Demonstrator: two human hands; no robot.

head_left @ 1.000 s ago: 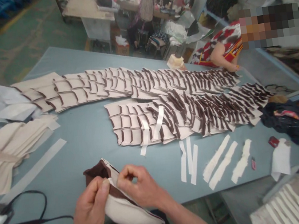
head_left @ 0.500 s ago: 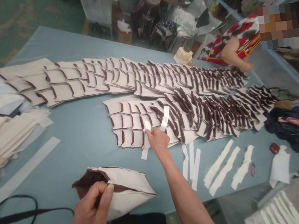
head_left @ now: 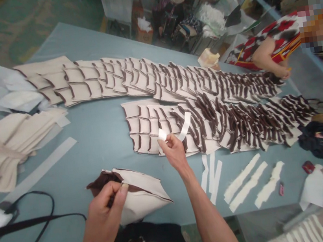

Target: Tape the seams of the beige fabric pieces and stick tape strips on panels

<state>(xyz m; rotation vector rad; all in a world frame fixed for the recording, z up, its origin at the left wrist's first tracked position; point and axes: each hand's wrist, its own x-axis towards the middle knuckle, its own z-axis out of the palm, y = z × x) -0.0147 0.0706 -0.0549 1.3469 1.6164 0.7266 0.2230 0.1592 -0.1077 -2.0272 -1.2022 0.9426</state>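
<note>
My left hand (head_left: 104, 214) pinches the open edge of a cream fabric pouch (head_left: 144, 202) with a dark brown lining. The pouch lies on its side near the table's front edge, its mouth partly spread. Farther right, my right hand (head_left: 174, 151) is closed on a short white strip (head_left: 162, 134), whose end sticks out past thumb and forefinger. This hand is above the front row of overlapping cream pouches (head_left: 147, 125) with brown edges. Another white strip (head_left: 185, 125) lies across that row, just beyond my right hand.
A second long row of pouches (head_left: 91, 88) runs behind. White strips (head_left: 211, 174) and ragged cream strips (head_left: 243, 179) lie at right. Bundled cream fabric (head_left: 6, 145), a long strip (head_left: 42, 164) and a black strap (head_left: 49, 218) are at left. A co-worker's arm (head_left: 270, 57) reaches the far row.
The white strip by my right hand has been lifted off the table and pouches. My left hand keeps its pinch on the pouch. The whole view has shifted a little.
</note>
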